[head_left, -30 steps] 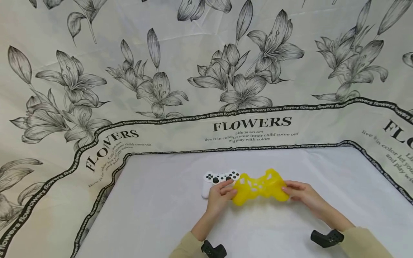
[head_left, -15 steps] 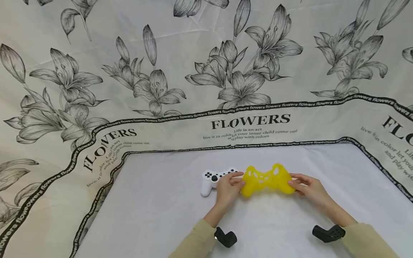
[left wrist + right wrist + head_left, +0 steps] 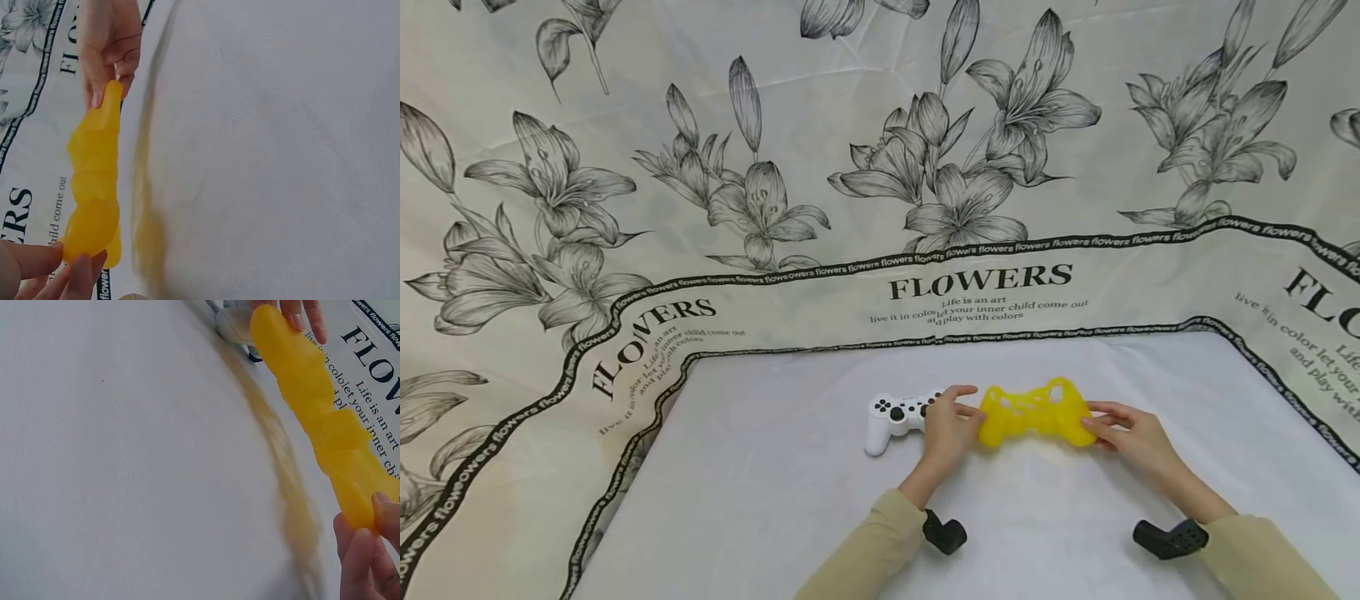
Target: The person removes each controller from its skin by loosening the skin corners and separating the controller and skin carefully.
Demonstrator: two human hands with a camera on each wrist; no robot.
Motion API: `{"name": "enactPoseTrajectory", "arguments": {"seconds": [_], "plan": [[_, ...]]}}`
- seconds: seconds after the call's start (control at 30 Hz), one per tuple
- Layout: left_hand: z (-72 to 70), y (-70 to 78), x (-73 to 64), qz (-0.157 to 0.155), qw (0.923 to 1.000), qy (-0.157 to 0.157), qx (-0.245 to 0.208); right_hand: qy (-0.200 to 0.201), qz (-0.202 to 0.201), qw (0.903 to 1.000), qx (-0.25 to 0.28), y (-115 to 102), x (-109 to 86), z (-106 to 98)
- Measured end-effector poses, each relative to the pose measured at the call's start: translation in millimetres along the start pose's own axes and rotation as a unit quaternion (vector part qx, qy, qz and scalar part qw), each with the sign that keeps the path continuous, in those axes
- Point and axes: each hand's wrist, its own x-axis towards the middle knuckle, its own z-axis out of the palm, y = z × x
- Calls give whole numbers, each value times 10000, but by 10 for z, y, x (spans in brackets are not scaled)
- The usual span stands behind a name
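A yellow, see-through game controller cover [image 3: 1037, 412] with cut-out holes is held above the white table by both hands. My left hand [image 3: 951, 429] pinches its left grip end, also seen in the left wrist view, where the fingers [image 3: 80, 278] touch the cover's lower end. At the opposite grip end, my right hand [image 3: 1135, 442] has the cover between thumb and fingers [image 3: 359, 556]. A white game controller [image 3: 877, 433] with black buttons and sticks lies on the table just left of the left hand, which hides its right part.
A white cloth covers the table [image 3: 760, 483]. Behind and at the sides hangs a flower-printed fabric [image 3: 820, 200] with a black lettered border. A black wrist camera [image 3: 945, 532] sits on the left wrist, another wrist camera [image 3: 1171, 539] on the right.
Both hands have moved right with the yellow cover, away from the white controller. More of the controller's left side shows clear of the left hand. The head view has shifted slightly.
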Motion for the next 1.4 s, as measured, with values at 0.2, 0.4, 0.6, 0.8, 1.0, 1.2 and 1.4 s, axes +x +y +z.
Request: {"name": "enactPoseTrajectory", "arguments": {"seconds": [0.2,0.4,0.6,0.8,1.0,1.2,1.4], "plan": [[60,-8,-1,-130,9998,-71,125,6,13,9999,-139,22,-9,-18],[85,11,-19,-37,9999,14,128,-33,81,9995,-305,23,2,-39],[101,5,-70,-117,9996,-169,216,-201,275,9985,-419,19,2,-74],[95,0,-87,-220,9981,-381,440,-585,669,9959,-190,-14,-28,-114],[70,-27,-112,-429,9962,-471,596,-615,753,9947,-335,-2,-35,-100],[59,-39,-145,-581,9943,-711,544,-316,561,9947,-797,-10,-64,-108],[12,-30,-188,-764,9935,-822,176,345,147,9930,-1121,-92,-100,-73]]}}
